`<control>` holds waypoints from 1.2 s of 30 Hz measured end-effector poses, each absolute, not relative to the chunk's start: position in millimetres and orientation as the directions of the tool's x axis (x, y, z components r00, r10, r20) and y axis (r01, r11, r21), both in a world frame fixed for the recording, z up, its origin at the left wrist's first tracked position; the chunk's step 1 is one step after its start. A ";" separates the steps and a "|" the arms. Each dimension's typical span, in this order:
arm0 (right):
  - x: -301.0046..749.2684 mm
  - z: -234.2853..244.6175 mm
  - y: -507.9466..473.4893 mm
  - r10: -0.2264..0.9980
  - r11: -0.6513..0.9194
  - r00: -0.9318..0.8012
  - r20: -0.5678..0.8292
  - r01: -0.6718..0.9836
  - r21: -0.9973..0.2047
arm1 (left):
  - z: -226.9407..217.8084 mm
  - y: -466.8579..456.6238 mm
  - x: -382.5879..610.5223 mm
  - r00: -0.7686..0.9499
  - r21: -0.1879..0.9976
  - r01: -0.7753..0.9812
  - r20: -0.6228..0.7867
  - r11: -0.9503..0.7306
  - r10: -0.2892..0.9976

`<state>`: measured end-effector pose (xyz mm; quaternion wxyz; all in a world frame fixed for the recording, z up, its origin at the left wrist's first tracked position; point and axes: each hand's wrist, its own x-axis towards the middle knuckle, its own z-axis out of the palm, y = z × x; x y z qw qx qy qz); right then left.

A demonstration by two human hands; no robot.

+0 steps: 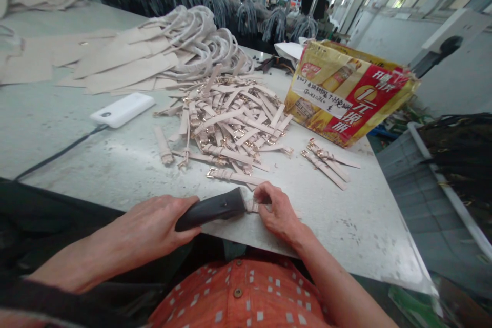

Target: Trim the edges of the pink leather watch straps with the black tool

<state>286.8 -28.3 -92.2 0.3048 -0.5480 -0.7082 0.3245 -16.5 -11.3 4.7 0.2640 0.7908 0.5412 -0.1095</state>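
White device (123, 109), dark cable (57, 155) attached: on the bench (115, 174), left side. Yellow-and-red carton (361, 95) with handwritten label (317, 96): on the bench, right. Beige panels (123, 59) and looped handles (207, 41): piled at rear. Grey bin (407, 179): beside the bench.

The scuffed, pale worktop (369, 230) carries a heap of buckled straps (230, 123), a few separate straps (326, 171) near a yellow-and-red box (326, 118), a white device (126, 110) and flat beige pieces (126, 59).
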 end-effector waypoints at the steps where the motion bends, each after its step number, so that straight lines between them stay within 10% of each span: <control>1: 287.4 -91.9 -28.4 0.972 0.194 -0.220 0.077 0.576 -0.794 | 3.6 -13.4 -19.8 0.388 0.297 0.915 -0.457 -0.274 0.800; 36: 312.2 -82.1 -54.5 0.950 0.257 -0.311 0.005 0.775 -0.577 | -3.9 -23.6 -1.0 0.400 0.380 0.890 -0.386 -0.252 0.832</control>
